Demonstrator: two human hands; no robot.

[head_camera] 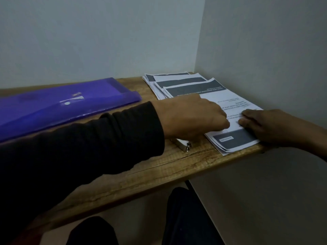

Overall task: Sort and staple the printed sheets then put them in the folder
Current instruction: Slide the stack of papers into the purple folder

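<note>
dark sleeve (70,147) | wooden table (159,170) in wall corner | both hands on printed sheets (230,103)

Your left arm, in a dark sleeve, reaches from about 8 o'clock across toward 2 o'clock. Your left hand (192,115) is knuckles-up with its fingers curled under, their tips hidden from the camera. Your right hand (265,126) enters from 3 o'clock, palm down, fingers fairly straight and pointing toward 9 o'clock. The two hands sit just beside each other, fingertips nearly meeting.
</note>
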